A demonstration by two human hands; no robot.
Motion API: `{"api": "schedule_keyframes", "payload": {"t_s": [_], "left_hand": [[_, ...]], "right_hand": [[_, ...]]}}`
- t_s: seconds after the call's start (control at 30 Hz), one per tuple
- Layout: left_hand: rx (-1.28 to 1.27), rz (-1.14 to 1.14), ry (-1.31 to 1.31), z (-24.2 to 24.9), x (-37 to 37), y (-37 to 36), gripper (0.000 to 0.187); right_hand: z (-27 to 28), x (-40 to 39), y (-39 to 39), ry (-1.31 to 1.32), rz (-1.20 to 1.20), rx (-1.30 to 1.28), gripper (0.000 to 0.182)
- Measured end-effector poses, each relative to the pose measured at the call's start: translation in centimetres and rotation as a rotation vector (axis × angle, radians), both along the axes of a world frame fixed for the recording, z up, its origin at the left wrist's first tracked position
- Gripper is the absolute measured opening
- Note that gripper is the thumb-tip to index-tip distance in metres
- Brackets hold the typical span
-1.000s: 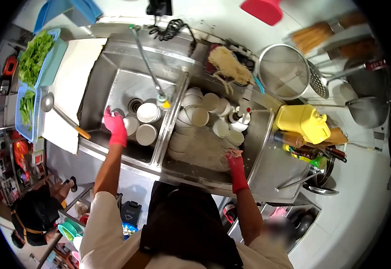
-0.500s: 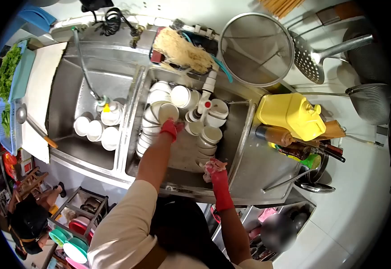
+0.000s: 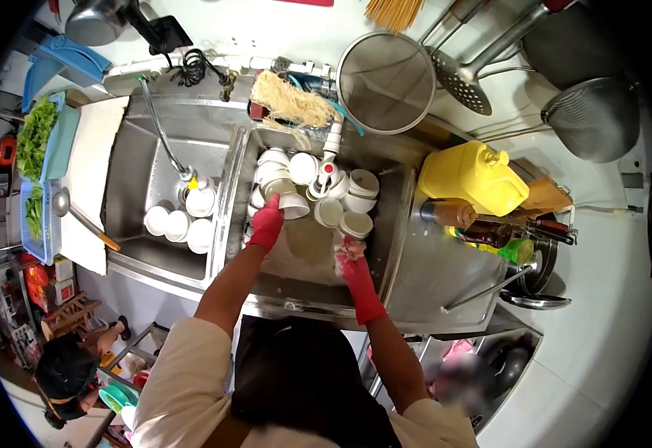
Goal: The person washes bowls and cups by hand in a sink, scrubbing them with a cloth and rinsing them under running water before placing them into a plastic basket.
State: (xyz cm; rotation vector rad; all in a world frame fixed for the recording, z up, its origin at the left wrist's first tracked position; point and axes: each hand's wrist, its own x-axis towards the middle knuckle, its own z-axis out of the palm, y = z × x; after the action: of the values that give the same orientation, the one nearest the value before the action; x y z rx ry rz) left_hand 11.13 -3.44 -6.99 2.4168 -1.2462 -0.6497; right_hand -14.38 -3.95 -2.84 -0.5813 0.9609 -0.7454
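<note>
My left hand (image 3: 268,225), in a red rubber glove, grips a white bowl (image 3: 295,206) by its edge, over the left side of the right sink basin (image 3: 307,287). Stacked white bowls (image 3: 274,166) crowd around and behind it. My right hand (image 3: 358,275), gloved the same way, is closed on a crumpled, pinkish, sudsy cloth (image 3: 349,252). Just beyond that cloth are more stacked bowls (image 3: 356,222), some partly hidden behind it. Shallow cloudy water covers the basin floor between my hands.
Several white bowls (image 3: 178,225) sit in the left basin under a hose tap (image 3: 163,134). A white drain pipe (image 3: 331,145) comes down into the right basin. To the right are a yellow jug (image 3: 472,177) and bottles; a large strainer (image 3: 386,82) hangs behind. Someone in dark clothes is at lower left.
My left hand has drawn a bowl away from the stack, toward me and tilted. The right hand with the cloth has moved slightly up, against the right-hand bowls. The camera view has shifted.
</note>
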Motion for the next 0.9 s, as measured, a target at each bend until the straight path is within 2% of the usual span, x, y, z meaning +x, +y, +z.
{"api": "schedule_keyframes", "payload": {"t_s": [0.03, 0.07, 0.1, 0.13, 0.17, 0.2, 0.23, 0.3, 0.33, 0.4, 0.43, 0.47, 0.53, 0.57, 0.6, 0.63, 0.67, 0.7, 0.73, 0.8, 0.83, 0.87, 0.9], "left_hand": [[0.055, 0.017, -0.031, -0.1, 0.4, 0.2, 0.045], [0.052, 0.016, -0.041, 0.9, 0.5, 0.3, 0.045], [0.024, 0.203, 0.257, 2.4, 0.1, 0.4, 0.044], [-0.004, 0.389, 0.558, 4.0, -0.5, 0.7, 0.044], [-0.006, 0.505, 0.716, 5.8, -1.0, 0.8, 0.046], [0.037, 0.604, 0.856, 6.7, -1.5, 0.9, 0.048], [0.074, 0.629, 0.916, 6.8, -1.6, 1.2, 0.045], [0.103, 0.659, 0.978, 6.3, -1.7, 2.3, 0.042], [0.115, 0.592, 0.993, 6.2, -1.7, 2.6, 0.04], [0.128, 0.536, 1.008, 6.3, -2.1, 3.9, 0.04], [-0.03, 0.47, 1.013, 6.4, -2.3, 4.5, 0.044], [-0.19, 0.4, 1.011, 6.5, -2.6, 5.0, 0.049], [-0.146, 0.49, 1.037, 3.9, -3.1, 5.3, 0.051], [-0.03, 0.577, 1.085, 4.0, -3.3, 5.4, 0.053], [0.085, 0.662, 1.131, 4.5, -3.4, 5.3, 0.055], [-0.021, 0.674, 1.02, 7.2, -3.5, 5.6, 0.051], [-0.023, 0.68, 1.023, 8.6, -2.6, 5.7, 0.051], [-0.036, 0.556, 1.055, 9.1, -1.3, 5.7, 0.049], [-0.053, 0.435, 1.082, 9.7, -0.3, 5.5, 0.046], [-0.107, 0.423, 0.928, 3.6, 0.5, 5.6, 0.041], [-0.143, 0.319, 1.07, 1.0, 0.9, 5.9, 0.043], [-0.188, 0.206, 1.207, 0.0, 1.4, 5.7, 0.048], [-0.055, 0.238, 1.084, 4.0, 1.8, 5.7, 0.05]], "right_hand": [[3.2, 2.0, -1.0, -0.06, -0.071, 0.118, 0.025], [5.3, 3.7, -1.7, -0.119, -0.139, 0.237, 0.028], [4.7, 4.8, -1.9, -0.129, -0.137, 0.235, 0.028], [4.0, 5.9, -2.0, -0.025, 0.022, -0.048, 0.034], [2.4, 7.0, -2.1, 0.08, 0.181, -0.335, 0.041], [-1.5, 7.9, -2.3, 0.072, 0.185, -0.341, 0.041], [-7.1, 8.7, -2.4, -0.062, 0.168, -0.2, 0.059], [-1.9, 10.6, -2.3, 0.403, 0.252, -0.657, 0.061], [0.9, 11.6, -2.2, 0.66, 0.245, -0.849, 0.063], [3.4, 12.5, -1.7, 1.086, 0.594, -0.894, 0.038], [3.8, 13.1, -1.4, 1.211, 0.708, -0.996, 0.023], [3.6, 13.7, -1.2, 1.208, 0.71, -1.005, 0.023], [3.1, 14.7, -0.9, 1.347, 0.88, -0.825, 0.026], [4.8, 15.2, -0.5, 1.276, 0.729, -0.831, 0.028], [1.9, 15.5, -0.5, 1.274, 0.735, -0.84, 0.028], [-3.9, 15.2, -0.5, 0.895, 0.62, -0.681, 0.026], [-7.1, 14.9, -0.5, 0.523, 0.498, -0.513, 0.025], [-1.1, 15.0, -0.6, 0.469, 0.528, -0.679, 0.019], [-1.2, 15.2, -1.1, 0.468, 0.543, -0.684, 0.019], [-3.5, 15.0, -1.8, 0.564, 0.98, -0.566, 0.018], [-4.1, 14.9, -1.6, 0.609, 1.189, -0.492, 0.018], [-2.4, 15.5, -1.4, 0.611, 1.189, -0.497, 0.018], [0.5, 16.2, -1.0, 0.992, 1.174, -0.683, 0.017]]}}
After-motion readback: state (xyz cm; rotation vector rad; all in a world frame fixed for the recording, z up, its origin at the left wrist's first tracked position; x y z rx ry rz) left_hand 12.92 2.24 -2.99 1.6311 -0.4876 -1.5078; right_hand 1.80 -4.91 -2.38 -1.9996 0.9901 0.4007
